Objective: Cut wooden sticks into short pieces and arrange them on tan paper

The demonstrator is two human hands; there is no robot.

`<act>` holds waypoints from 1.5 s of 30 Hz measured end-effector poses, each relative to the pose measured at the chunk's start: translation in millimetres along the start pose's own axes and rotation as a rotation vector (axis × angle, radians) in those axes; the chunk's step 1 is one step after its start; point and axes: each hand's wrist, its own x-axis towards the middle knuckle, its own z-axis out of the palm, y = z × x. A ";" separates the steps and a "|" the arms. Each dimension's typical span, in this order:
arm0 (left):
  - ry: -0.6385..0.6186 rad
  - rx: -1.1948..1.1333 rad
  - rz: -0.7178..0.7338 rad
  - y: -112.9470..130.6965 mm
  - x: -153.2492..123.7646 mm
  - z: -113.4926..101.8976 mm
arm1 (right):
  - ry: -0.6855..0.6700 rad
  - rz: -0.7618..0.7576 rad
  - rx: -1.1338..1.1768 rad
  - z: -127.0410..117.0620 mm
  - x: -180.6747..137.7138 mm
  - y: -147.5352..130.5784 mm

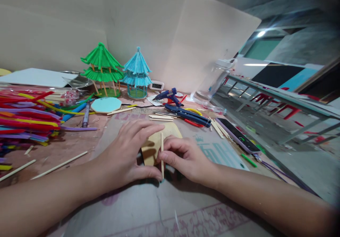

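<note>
A thin pale wooden stick [162, 157] stands upright in the view between my hands. My right hand [186, 155] pinches it near the middle with thumb and fingertips. My left hand [132, 150] is curved open beside it: the index fingertip is close to the stick's top and the thumb tip close to its lower end. Whether those tips touch the stick I cannot tell. Beneath the hands is a yellowish flat piece [151, 146], partly covered by them, on a printed sheet [127, 212].
Behind stand a green pagoda model [101, 67] and a blue one [137, 72]. A glue gun [170, 95], pliers [187, 115], a phone [237, 134] and a clear bottle [212, 81] lie or stand farther right. Colourful pipe cleaners [29, 120] are heaped at left.
</note>
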 end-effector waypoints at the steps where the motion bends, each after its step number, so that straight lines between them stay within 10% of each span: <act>1: -0.006 0.006 0.012 0.4 -0.1 -0.1 | 0.002 0.001 -0.005 0.1 -0.1 -0.3; 45: 0.013 -0.269 -0.094 0.2 6.6 -7.8 | -0.033 -0.112 -0.112 2.1 1.0 -1.2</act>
